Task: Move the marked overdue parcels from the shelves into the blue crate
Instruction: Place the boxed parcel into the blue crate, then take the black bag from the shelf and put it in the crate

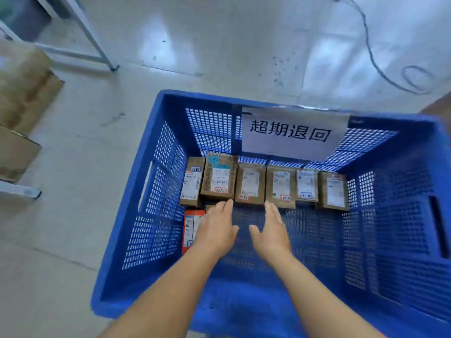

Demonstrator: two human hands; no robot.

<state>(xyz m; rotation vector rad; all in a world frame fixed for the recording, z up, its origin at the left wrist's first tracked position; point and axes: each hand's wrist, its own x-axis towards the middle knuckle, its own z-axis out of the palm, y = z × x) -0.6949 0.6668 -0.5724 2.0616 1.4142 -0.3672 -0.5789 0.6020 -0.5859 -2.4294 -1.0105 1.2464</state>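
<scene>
A blue perforated crate (156, 191) stands on the floor below me, with a white paper sign (291, 132) on its far wall. Several brown cardboard parcels (250, 184) with white labels and red or blue marked stickers lie in a row along its far side. A red and white parcel (190, 228) lies at the near left of that row. Both my hands reach inside the crate with fingers straight and hold nothing. My left hand (216, 228) hovers beside the red parcel, partly covering another box. My right hand (272, 230) is just to its right, over the crate floor.
Cardboard boxes (24, 86) sit on a shelf at the left edge. A metal rack leg (97, 42) stands at the upper left. A dark cable (380, 67) lies on the pale floor at the upper right.
</scene>
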